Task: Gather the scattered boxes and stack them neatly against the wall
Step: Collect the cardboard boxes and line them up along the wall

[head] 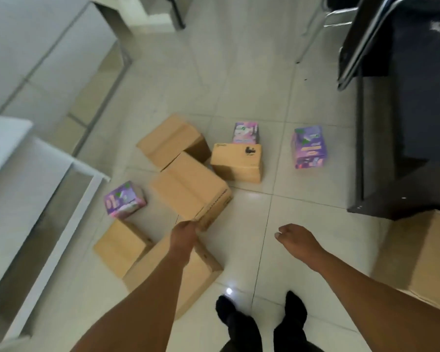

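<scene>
Several plain cardboard boxes lie scattered on the tiled floor. My left hand (186, 231) grips the near corner of the middle cardboard box (188, 191), which sits tilted. Below my left arm lies a larger cardboard box (201, 269), with a smaller one (118, 246) to its left. Further back are a brown box (172, 139) and a printed brown box (236, 160). Three purple cartons stand among them: one at the left (123, 199), one behind the printed box (245, 133), one at the right (309, 147). My right hand (294, 237) hovers empty, fingers loosely curled.
A white shelf unit (48, 224) runs along the left. A dark cabinet (404, 123) and a folded chair frame (361, 41) stand at the right, with a big cardboard box (422, 255) in front. My feet in black shoes (259, 313) are at the bottom.
</scene>
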